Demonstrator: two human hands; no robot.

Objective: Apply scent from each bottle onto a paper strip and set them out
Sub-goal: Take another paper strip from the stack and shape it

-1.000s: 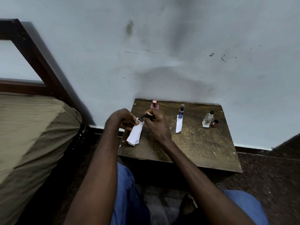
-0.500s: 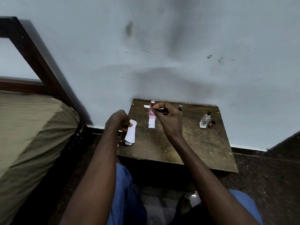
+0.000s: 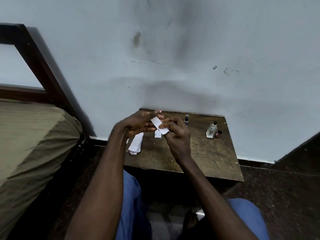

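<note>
A small dark-brown wooden table [image 3: 199,153] stands against the wall. A loose stack of white paper strips [image 3: 134,144] lies at 9 o'clock, with a single white paper strip [image 3: 157,135] just right of it. At 12 o'clock stands a slim dark-capped bottle [image 3: 186,119]. At 2 o'clock a clear square glass bottle [image 3: 211,131] has a small brown cap [image 3: 218,134] beside it.

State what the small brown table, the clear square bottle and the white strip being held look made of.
Small brown table: likely wood, worn matt finish, scuffed and scratched top. Clear square bottle: probably glass, though clear plastic is possible; see-through, glossy, dark cap. White rectangular strip held by the right hand: paper, matt, thin and flat.
</note>
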